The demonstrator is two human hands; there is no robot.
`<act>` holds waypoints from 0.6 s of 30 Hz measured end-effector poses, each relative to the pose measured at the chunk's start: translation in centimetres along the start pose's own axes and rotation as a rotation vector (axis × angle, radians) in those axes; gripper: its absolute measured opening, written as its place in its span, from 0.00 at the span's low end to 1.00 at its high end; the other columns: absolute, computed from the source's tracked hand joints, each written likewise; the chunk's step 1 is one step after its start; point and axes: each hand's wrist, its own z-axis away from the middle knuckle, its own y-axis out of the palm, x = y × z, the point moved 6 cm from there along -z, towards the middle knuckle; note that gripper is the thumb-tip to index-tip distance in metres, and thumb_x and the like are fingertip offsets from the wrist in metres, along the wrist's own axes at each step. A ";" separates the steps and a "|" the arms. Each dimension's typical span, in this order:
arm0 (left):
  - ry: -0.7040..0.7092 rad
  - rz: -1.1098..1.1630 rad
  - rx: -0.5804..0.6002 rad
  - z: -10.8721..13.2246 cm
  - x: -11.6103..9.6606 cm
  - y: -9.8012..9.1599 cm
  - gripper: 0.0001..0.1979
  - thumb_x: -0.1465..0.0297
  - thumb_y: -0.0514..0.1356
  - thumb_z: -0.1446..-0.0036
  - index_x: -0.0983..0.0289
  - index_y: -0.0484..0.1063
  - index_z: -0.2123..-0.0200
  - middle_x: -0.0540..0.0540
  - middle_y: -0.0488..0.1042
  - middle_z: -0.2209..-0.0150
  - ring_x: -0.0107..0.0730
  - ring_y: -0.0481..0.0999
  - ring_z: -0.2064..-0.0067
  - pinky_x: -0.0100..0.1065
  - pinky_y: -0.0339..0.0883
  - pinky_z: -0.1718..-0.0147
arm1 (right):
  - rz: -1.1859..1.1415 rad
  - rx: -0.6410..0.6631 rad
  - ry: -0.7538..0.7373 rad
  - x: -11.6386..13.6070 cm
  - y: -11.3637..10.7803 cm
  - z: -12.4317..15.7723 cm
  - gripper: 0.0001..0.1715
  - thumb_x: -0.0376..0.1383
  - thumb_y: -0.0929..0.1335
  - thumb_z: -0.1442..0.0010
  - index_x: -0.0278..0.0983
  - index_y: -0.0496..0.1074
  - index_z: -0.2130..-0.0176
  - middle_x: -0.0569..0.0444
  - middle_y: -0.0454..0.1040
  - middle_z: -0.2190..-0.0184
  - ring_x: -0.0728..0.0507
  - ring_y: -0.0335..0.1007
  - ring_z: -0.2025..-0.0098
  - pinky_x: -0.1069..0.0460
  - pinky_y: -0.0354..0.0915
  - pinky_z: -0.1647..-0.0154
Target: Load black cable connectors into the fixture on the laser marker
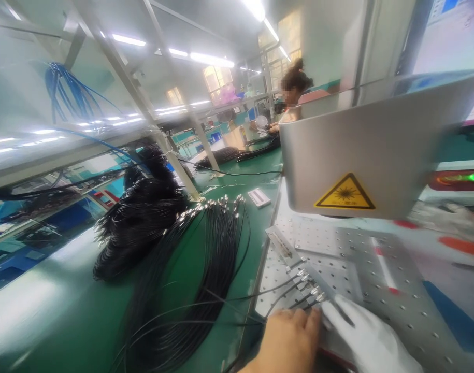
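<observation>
Black cable ends (304,290) with metal tips are pressed onto the perforated plate (376,280) by both hands: bare left hand (289,339) and gloved right hand (367,339), fingers flat, just behind them.

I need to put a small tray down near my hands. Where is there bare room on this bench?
Bare green mat lies left of the spread black cables, below the coiled bundle. The perforated plate is open right of the gloved right hand. It is crowded around the connector row by the left hand.
</observation>
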 end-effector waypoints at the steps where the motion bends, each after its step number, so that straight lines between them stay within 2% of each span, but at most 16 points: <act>1: 0.008 -0.003 -0.005 -0.2 -0.1 0.0 0.32 0.63 0.72 0.63 0.66 0.68 0.53 0.46 0.68 0.76 0.29 0.65 0.80 0.35 0.56 0.83 | 0.082 0.006 0.002 0.0 0.1 0.1 0.33 0.32 0.56 0.51 0.71 0.59 0.55 0.90 0.34 0.45 0.78 0.36 0.46 0.73 0.38 0.47; 3: 0.020 -0.022 -0.014 -0.4 -0.1 0.0 0.32 0.64 0.72 0.64 0.66 0.68 0.54 0.46 0.68 0.75 0.28 0.65 0.79 0.34 0.57 0.82 | 0.300 0.060 0.019 -0.2 0.5 0.3 0.33 0.39 0.60 0.52 0.75 0.53 0.52 0.90 0.27 0.44 0.79 0.35 0.47 0.75 0.40 0.49; 5: 0.037 -0.037 -0.001 -0.4 -0.1 -0.1 0.31 0.64 0.72 0.63 0.67 0.68 0.54 0.46 0.68 0.74 0.28 0.66 0.78 0.34 0.58 0.81 | 0.402 0.069 0.022 -0.2 0.7 0.5 0.39 0.45 0.62 0.53 0.79 0.43 0.48 0.88 0.26 0.43 0.79 0.35 0.47 0.76 0.41 0.50; 7: 0.058 -0.058 0.026 -0.4 -0.2 -0.2 0.30 0.62 0.70 0.58 0.68 0.68 0.53 0.46 0.68 0.73 0.29 0.66 0.77 0.35 0.57 0.80 | 0.361 0.093 -0.006 -0.2 1.5 0.9 0.46 0.47 0.62 0.52 0.76 0.34 0.42 0.84 0.29 0.41 0.78 0.37 0.46 0.77 0.42 0.49; 8: 0.067 -0.070 0.046 -0.3 -0.3 -0.2 0.27 0.62 0.68 0.54 0.68 0.68 0.52 0.47 0.68 0.73 0.29 0.66 0.76 0.35 0.57 0.79 | 0.306 0.090 -0.023 -0.1 2.0 1.1 0.47 0.47 0.62 0.51 0.73 0.34 0.40 0.81 0.31 0.40 0.78 0.38 0.45 0.78 0.41 0.49; 11: 0.083 -0.081 0.090 -0.3 -0.5 -0.2 0.17 0.66 0.59 0.40 0.69 0.67 0.51 0.49 0.67 0.73 0.29 0.66 0.75 0.36 0.56 0.76 | 0.142 0.053 -0.049 0.0 3.6 2.4 0.39 0.47 0.60 0.48 0.69 0.46 0.40 0.79 0.38 0.40 0.79 0.39 0.46 0.82 0.37 0.49; 13: 0.076 -0.071 0.105 -0.3 -0.5 -0.2 0.14 0.69 0.54 0.36 0.69 0.66 0.50 0.49 0.66 0.73 0.29 0.65 0.74 0.36 0.55 0.74 | 0.053 0.053 -0.023 0.1 4.7 3.3 0.31 0.46 0.59 0.47 0.67 0.55 0.44 0.81 0.45 0.43 0.81 0.38 0.47 0.84 0.34 0.49; 16: 0.068 -0.050 0.120 -0.3 -0.5 -0.2 0.13 0.70 0.51 0.34 0.70 0.66 0.50 0.49 0.65 0.73 0.29 0.64 0.74 0.36 0.55 0.74 | -0.044 0.199 0.090 0.3 6.1 4.2 0.22 0.45 0.58 0.44 0.61 0.65 0.50 0.81 0.50 0.46 0.81 0.35 0.49 0.83 0.32 0.52; 18: 0.070 -0.027 0.146 -0.1 -0.4 0.1 0.14 0.69 0.52 0.34 0.71 0.66 0.49 0.49 0.66 0.72 0.29 0.65 0.74 0.36 0.57 0.74 | -0.100 0.287 0.171 0.2 6.2 4.1 0.21 0.46 0.56 0.43 0.57 0.68 0.54 0.80 0.53 0.48 0.81 0.35 0.51 0.80 0.32 0.55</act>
